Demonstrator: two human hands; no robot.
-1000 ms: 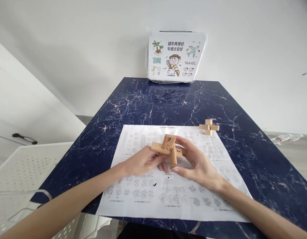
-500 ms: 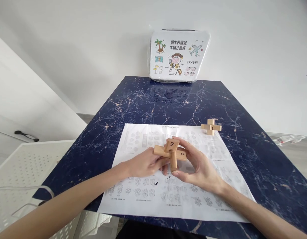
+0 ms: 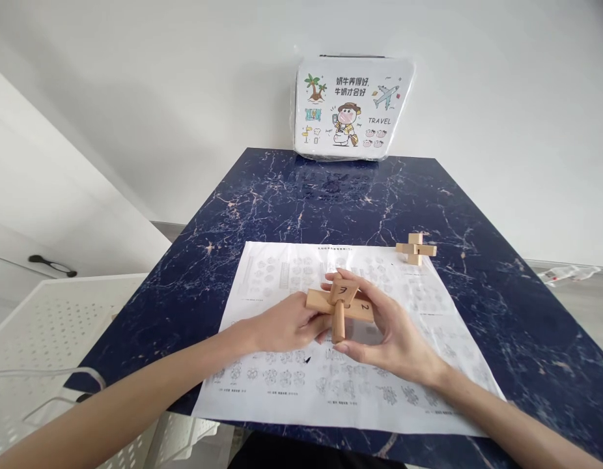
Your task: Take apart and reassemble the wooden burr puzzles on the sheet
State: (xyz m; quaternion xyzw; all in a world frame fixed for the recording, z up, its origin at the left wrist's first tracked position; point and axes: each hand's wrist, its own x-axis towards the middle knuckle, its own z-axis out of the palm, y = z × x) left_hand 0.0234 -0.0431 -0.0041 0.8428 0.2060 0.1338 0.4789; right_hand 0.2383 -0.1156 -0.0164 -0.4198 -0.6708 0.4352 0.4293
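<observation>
Between my two hands is a wooden burr puzzle (image 3: pixel 341 301) made of crossed bars, held above the printed sheet. Dark marks, like a 3 and a 2, show on two of its bars. My left hand (image 3: pixel 292 324) is closed on its left and lower side, with some fingertips hidden beneath it. My right hand (image 3: pixel 387 326) curves round it from the right, the thumb at the front bar's lower end and the fingers behind. A second wooden burr puzzle (image 3: pixel 415 250) rests at the sheet's upper right corner. The paper sheet (image 3: pixel 262 404) carries rows of small puzzle drawings.
The blue marble-patterned table (image 3: pixel 282 195) meets the wall at its far edge. A white case with cartoon prints (image 3: pixel 350 111) stands there in clear plastic. At the left is a white perforated rack (image 3: pixel 52 319) with a cable (image 3: pixel 42 371). A plastic packet (image 3: pixel 568 275) lies beyond the right edge.
The held puzzle has turned slightly and shifted a little to the right and down. Its front bar now points more directly toward me. Both hands keep their hold.
</observation>
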